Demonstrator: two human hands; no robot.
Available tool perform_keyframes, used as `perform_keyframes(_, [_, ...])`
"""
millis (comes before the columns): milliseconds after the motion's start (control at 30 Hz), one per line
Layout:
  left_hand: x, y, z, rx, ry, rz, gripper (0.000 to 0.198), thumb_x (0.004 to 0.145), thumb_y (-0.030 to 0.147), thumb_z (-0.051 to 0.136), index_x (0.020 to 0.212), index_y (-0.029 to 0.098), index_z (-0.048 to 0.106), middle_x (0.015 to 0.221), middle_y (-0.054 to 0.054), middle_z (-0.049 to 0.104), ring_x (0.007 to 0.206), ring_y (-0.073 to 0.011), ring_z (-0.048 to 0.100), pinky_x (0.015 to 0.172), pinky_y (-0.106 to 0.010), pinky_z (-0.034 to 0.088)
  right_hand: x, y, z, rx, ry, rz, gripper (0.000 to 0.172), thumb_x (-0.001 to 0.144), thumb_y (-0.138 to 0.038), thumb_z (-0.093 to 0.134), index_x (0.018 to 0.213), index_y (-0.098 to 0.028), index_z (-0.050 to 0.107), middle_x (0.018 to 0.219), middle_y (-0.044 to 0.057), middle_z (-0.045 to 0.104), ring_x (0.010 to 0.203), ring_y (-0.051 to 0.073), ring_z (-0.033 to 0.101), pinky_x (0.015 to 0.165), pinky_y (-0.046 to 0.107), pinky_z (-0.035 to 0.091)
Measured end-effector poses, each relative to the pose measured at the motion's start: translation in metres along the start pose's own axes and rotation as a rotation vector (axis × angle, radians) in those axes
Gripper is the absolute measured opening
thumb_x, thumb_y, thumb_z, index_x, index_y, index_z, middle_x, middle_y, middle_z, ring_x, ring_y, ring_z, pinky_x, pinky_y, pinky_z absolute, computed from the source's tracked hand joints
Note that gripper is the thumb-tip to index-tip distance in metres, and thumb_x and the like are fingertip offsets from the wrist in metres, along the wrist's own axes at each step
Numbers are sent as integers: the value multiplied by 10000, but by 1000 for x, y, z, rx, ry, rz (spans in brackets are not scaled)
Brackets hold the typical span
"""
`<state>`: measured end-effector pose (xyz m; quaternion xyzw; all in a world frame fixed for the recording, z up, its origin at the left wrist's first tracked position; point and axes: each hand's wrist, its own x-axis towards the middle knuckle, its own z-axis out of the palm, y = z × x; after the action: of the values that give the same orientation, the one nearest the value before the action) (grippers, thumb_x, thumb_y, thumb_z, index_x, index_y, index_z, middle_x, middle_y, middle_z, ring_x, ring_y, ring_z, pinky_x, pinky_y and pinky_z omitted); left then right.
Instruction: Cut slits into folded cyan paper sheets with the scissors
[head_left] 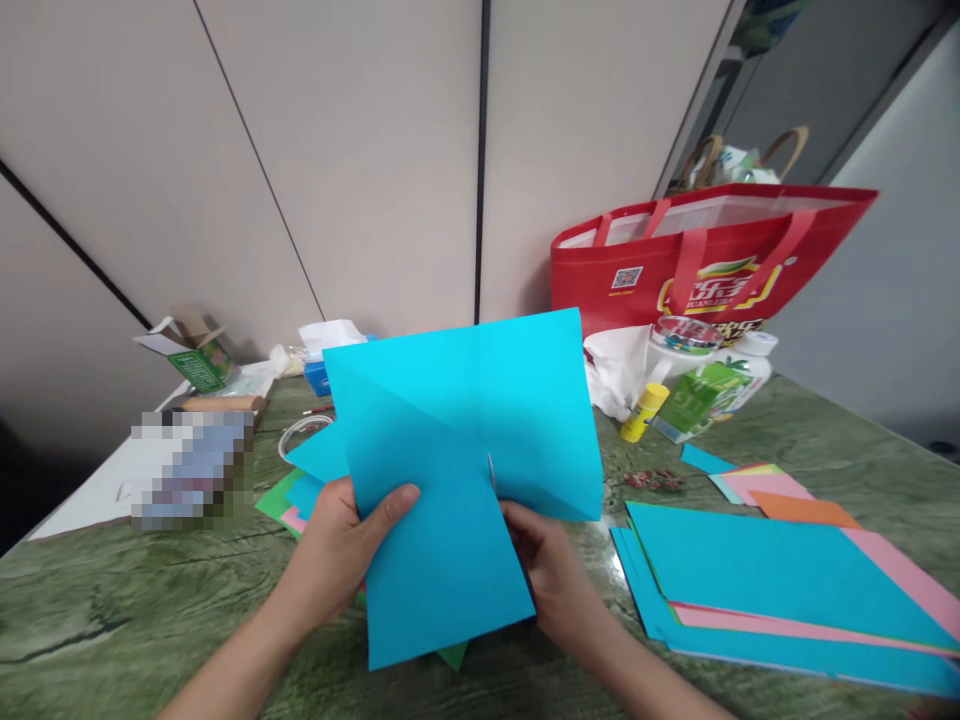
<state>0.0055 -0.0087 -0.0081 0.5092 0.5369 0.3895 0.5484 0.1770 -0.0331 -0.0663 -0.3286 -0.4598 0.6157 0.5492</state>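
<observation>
A large sheet of bright blue paper [465, 420] is held up in front of me above the table. My left hand [349, 535] grips its left side, thumb on the front face and fingers behind. A slit runs up from the lower edge, and the right part bends away from the lower left part. At the top of the slit a thin blade of scissors [492, 470] shows. My right hand [544, 560] is closed below it, round the scissors, whose handles are hidden behind the paper.
Stacked coloured paper [780, 570] lies at the right. Behind it stand a yellow glue stick [644, 413], a green-labelled carton [701, 400] and a red bag [622, 285]. More blue paper [319, 455] and a roll of tape [300, 436] lie left. A green box [199, 365] stands farther back.
</observation>
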Motion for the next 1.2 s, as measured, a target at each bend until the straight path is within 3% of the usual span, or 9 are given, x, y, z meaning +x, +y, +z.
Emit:
perform_keyframes(567, [3, 1, 0, -9, -9, -21, 307, 671, 380, 620, 922, 202, 614, 998, -68, 680, 798, -284, 649, 633, -392, 545, 0, 0, 0, -2, 45, 11, 281, 617, -423, 690, 816, -226, 693, 817, 34, 721, 692, 203, 652, 619, 289, 523])
perform_keyframes(767, [1, -2, -2, -10, -23, -27, 302, 683, 378, 611, 930, 203, 604, 876, -58, 704, 712, -257, 653, 598, -385, 540, 0, 0, -1, -35, 50, -1, 250, 607, -418, 699, 776, -235, 703, 780, 17, 725, 660, 185, 651, 581, 250, 515])
perform_keyframes(967, [2, 3, -8, -66, -112, -28, 372, 667, 373, 629, 994, 202, 578, 695, -44, 690, 501, -190, 612, 453, -311, 508, -1, 0, -3, -33, 27, 21, 218, 649, -371, 681, 806, -220, 695, 844, 33, 722, 718, 225, 661, 619, 298, 530])
perform_keyframes(1100, [3, 5, -11, -48, -73, -24, 424, 664, 400, 621, 1030, 193, 571, 656, -51, 688, 541, -216, 633, 445, -305, 509, -2, 3, -3, -17, -15, 38, 198, 664, -314, 680, 835, -213, 686, 903, 44, 710, 773, 247, 657, 653, 328, 529])
perform_keyframes(1200, [5, 3, -12, -2, -58, -25, 405, 663, 378, 629, 1021, 195, 577, 748, -65, 706, 643, -252, 655, 509, -344, 536, -2, 1, -3, -25, -29, 30, 219, 645, -272, 701, 857, -220, 679, 920, 35, 706, 792, 236, 655, 668, 314, 528])
